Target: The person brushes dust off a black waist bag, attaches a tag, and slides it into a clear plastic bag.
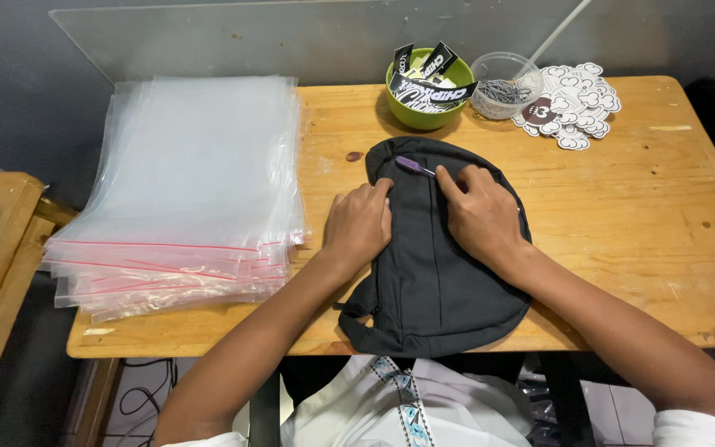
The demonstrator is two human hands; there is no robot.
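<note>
- A stack of clear zip bags (192, 186) with red seal lines lies flat on the left of the worktop (622, 215), its near edge fanned out.
- At the back sits a green bowl (424, 112) holding black-and-white labels, standing up at angles.
- Just right of it is a clear plastic cup (502, 83) of small metal bits, too small to tell what they are.
- Beside the cup, white cloud-shaped stickers (577, 103) lie spread in a loose pile, 1 dark round one among them.
- The worktop is pale varnished wood with knots and scuffs.
- A black fabric bag (436, 281), rounded and soft, lies at the centre near my edge, with straight seams running down its length and a strap end at its lower left.
- A small purple zip pull (414, 165) shows near its top.
- My left hand (362, 228) lies palm down on the bag's left edge, fingers pointing away from me.
- My right hand (482, 215) presses on the bag's upper right, forefinger stretched toward the pull.
- My 2 hands are apart, both flat on the cloth, neither closed round anything.
</note>
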